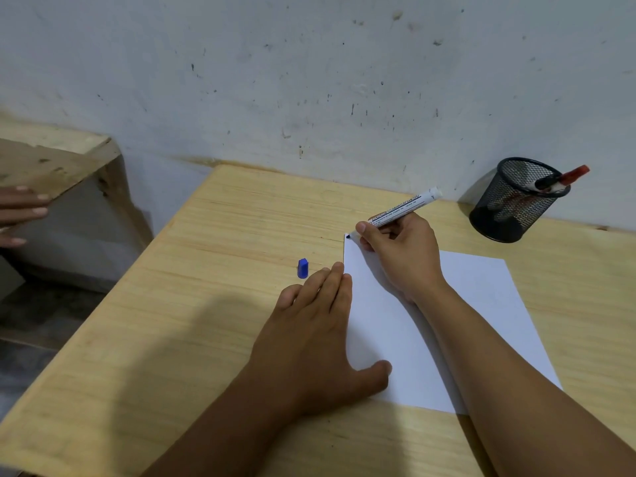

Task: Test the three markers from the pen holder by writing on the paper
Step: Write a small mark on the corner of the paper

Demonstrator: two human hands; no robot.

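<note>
Here we see the right hand (402, 251) gripping the marker (402, 210), tip at the paper's (481, 304) far-left corner; the left hand (309, 332) lies flat along its left edge, fingers straight, blue cap (303, 268) just beyond

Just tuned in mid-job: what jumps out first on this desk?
The right hand grips an uncapped marker, tip at the far left corner of the white paper. The left hand lies flat on the paper's left edge, the blue cap just beyond its fingertips. A black mesh pen holder stands far right.
</note>
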